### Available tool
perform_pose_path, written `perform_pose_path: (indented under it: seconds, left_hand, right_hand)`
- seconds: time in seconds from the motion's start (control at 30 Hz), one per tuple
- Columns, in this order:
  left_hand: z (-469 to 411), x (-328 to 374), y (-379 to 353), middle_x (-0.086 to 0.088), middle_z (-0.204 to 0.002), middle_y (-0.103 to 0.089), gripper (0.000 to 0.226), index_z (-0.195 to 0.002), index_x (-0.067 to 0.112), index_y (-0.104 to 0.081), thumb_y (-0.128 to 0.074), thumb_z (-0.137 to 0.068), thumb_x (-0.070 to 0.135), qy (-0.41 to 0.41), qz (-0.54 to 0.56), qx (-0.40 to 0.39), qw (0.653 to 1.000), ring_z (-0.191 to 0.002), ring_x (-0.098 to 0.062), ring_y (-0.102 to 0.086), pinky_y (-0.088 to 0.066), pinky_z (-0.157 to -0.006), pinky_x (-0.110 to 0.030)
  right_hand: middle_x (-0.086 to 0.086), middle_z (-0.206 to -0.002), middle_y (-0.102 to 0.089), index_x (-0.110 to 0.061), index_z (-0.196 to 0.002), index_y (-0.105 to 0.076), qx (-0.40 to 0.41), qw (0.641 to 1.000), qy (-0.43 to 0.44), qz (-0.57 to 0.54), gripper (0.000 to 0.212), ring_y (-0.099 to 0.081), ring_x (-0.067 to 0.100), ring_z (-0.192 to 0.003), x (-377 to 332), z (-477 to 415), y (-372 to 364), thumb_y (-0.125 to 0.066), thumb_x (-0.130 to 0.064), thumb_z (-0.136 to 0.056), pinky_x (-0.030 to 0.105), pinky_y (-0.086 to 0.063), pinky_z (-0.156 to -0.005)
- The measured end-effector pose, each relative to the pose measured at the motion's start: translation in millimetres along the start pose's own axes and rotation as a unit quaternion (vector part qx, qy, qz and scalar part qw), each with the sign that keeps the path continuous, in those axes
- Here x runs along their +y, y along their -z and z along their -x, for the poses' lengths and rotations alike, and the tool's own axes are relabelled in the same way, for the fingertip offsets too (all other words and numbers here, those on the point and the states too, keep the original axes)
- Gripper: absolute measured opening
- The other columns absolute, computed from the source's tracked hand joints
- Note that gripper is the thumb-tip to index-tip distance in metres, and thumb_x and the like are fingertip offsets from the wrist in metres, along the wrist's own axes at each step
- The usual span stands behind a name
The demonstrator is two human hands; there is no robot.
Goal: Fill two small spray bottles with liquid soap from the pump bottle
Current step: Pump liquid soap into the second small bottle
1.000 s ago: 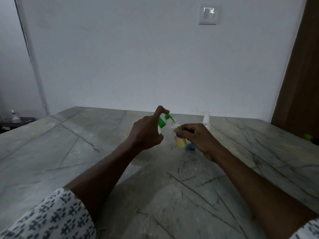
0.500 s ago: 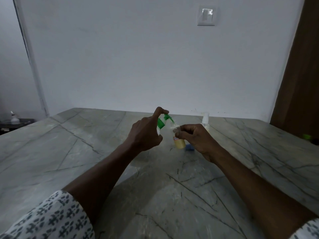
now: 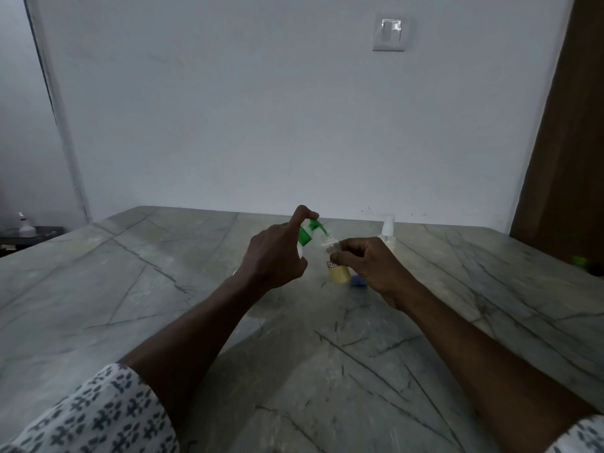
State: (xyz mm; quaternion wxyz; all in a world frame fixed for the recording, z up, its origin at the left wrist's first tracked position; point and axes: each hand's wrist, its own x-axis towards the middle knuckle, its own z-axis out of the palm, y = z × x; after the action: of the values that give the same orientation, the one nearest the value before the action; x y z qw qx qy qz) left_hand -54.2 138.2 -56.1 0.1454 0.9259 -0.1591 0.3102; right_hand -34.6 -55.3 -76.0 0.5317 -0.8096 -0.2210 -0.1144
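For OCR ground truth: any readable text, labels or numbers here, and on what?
label on the small bottle: dark marks on white with a red edge; blurred, partly hidden by the right hand, unreadable.
pump bottle, wall switch: no text visible.

pump bottle (image 3: 305, 237): body tucked behind the left hand (image 3: 277, 256), only the green collar and spout on show.
small bottle (image 3: 340, 274): neck wrapped by the right hand (image 3: 376, 269); label half covered, unreadable.
blue thing (image 3: 358, 282): peeking out beside the right hand, can't tell what it is.
second spray bottle (image 3: 388, 228): lower part behind the right hand.
green spot (image 3: 578, 259): far right, just a blur.
far-left bottle (image 3: 24, 223): too small to make out.
sleeves (image 3: 98, 416): both cut off by the bottom edge.
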Motion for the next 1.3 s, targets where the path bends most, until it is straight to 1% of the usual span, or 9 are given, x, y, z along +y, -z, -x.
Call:
perform_pose_path:
  seconds: [0.07, 0.17, 0.33, 0.53, 0.77, 0.9, 1.07, 1.2, 1.3]
  left_hand:
    - [0.4, -0.1, 0.3, -0.005, -0.1, -0.068, 0.076, -0.138, 0.032, -0.03, -0.072, -0.076, 0.018, -0.003, -0.001, 0.006, 1.0, -0.062, -0.015, -0.055, -0.051, -0.056, -0.03]
    - [0.0, -0.3, 0.9, -0.006, -0.104, -0.068, 0.078, -0.14, 0.03, -0.031, -0.072, -0.075, 0.017, -0.005, 0.004, 0.001, 1.0, -0.061, -0.013, -0.052, -0.046, -0.053, -0.026]
    - [-1.2, 0.1, 0.8, -0.006, -0.104, -0.069, 0.075, -0.133, 0.034, -0.029, -0.073, -0.075, 0.018, -0.001, 0.001, -0.001, 1.0, -0.068, -0.02, -0.06, -0.057, -0.06, -0.036]
    - [-0.1, 0.2, -0.7, -0.007, -0.104, -0.069, 0.066, -0.123, 0.035, -0.03, -0.073, -0.075, 0.02, 0.005, -0.006, 0.011, 1.0, -0.067, -0.023, -0.061, -0.058, -0.061, -0.04]
    - [-0.1, -0.5, -1.3, -0.005, -0.094, -0.068, 0.079, -0.135, 0.037, -0.023, -0.072, -0.075, 0.021, -0.001, -0.01, 0.011, 1.0, -0.065, -0.018, -0.058, -0.057, -0.061, -0.037]
    - [-0.2, 0.1, -0.4, -0.005, -0.094, -0.068, 0.079, -0.137, 0.036, -0.026, -0.072, -0.075, 0.02, 0.0, -0.009, 0.009, 1.0, -0.065, -0.018, -0.058, -0.056, -0.06, -0.035]
    - [-0.2, 0.8, 0.5, -0.006, -0.096, -0.068, 0.071, -0.131, 0.033, -0.03, -0.072, -0.075, 0.019, 0.005, -0.009, 0.004, 1.0, -0.065, -0.02, -0.059, -0.056, -0.058, -0.035]
    - [0.7, 1.5, 0.9, -0.007, -0.1, -0.068, 0.066, -0.128, 0.031, -0.032, -0.072, -0.076, 0.019, 0.002, -0.009, 0.006, 1.0, -0.066, -0.022, -0.06, -0.056, -0.059, -0.036]
    - [-0.4, 0.4, -0.2, -0.007, -0.099, -0.068, 0.072, -0.133, 0.031, -0.029, -0.073, -0.076, 0.019, 0.004, -0.009, -0.001, 1.0, -0.066, -0.02, -0.059, -0.057, -0.06, -0.037]
  right_hand:
    - [-0.003, -0.095, -0.07, -0.01, -0.106, -0.072, 0.004, 1.0, 0.005, -0.004, 0.022, -0.064, 0.01, -0.088, -0.4, -0.2, 1.3, -0.065, -0.022, -0.089, 0.02, -0.047, -0.079]
    - [-0.011, -0.088, -0.069, -0.015, -0.101, -0.072, 0.0, 1.0, 0.006, -0.012, 0.015, -0.063, 0.001, -0.08, -0.7, -0.4, 1.3, -0.065, -0.021, -0.089, 0.011, -0.047, -0.073]
    - [-0.013, -0.082, -0.069, -0.022, -0.092, -0.071, -0.005, 1.0, 0.013, -0.01, 0.007, -0.063, -0.004, -0.07, -0.8, 0.0, 1.1, -0.065, -0.02, -0.089, 0.007, -0.047, -0.065]
    - [0.001, -0.095, -0.074, -0.014, -0.103, -0.074, -0.013, 1.0, 0.011, -0.013, 0.019, -0.068, 0.021, -0.092, 0.7, 1.6, -1.9, -0.066, -0.021, -0.088, 0.026, -0.051, -0.077]
    - [-0.002, -0.087, -0.073, -0.02, -0.092, -0.073, 0.001, 0.999, 0.021, -0.027, 0.008, -0.065, 0.012, -0.082, -0.3, 0.2, 1.5, -0.066, -0.018, -0.088, 0.024, -0.049, -0.077]
    - [-0.004, -0.089, -0.071, -0.015, -0.1, -0.073, -0.002, 1.0, 0.023, -0.017, 0.014, -0.065, 0.009, -0.082, -1.8, 0.2, 2.6, -0.065, -0.018, -0.089, 0.017, -0.048, -0.075]
    - [0.001, -0.098, -0.073, -0.012, -0.104, -0.073, -0.005, 1.0, 0.012, -0.007, 0.021, -0.067, 0.022, -0.095, 1.6, 0.3, 0.8, -0.066, -0.023, -0.088, 0.034, -0.052, -0.086]
    - [0.0, -0.097, -0.073, -0.012, -0.104, -0.073, -0.012, 1.0, 0.01, -0.006, 0.02, -0.067, 0.022, -0.095, 1.4, 2.0, -1.4, -0.066, -0.022, -0.088, 0.028, -0.051, -0.08]
    - [0.002, -0.096, -0.074, -0.014, -0.099, -0.074, -0.003, 1.0, 0.008, -0.012, 0.016, -0.067, 0.026, -0.095, 0.7, 1.8, -0.8, -0.066, -0.022, -0.088, 0.037, -0.052, -0.085]
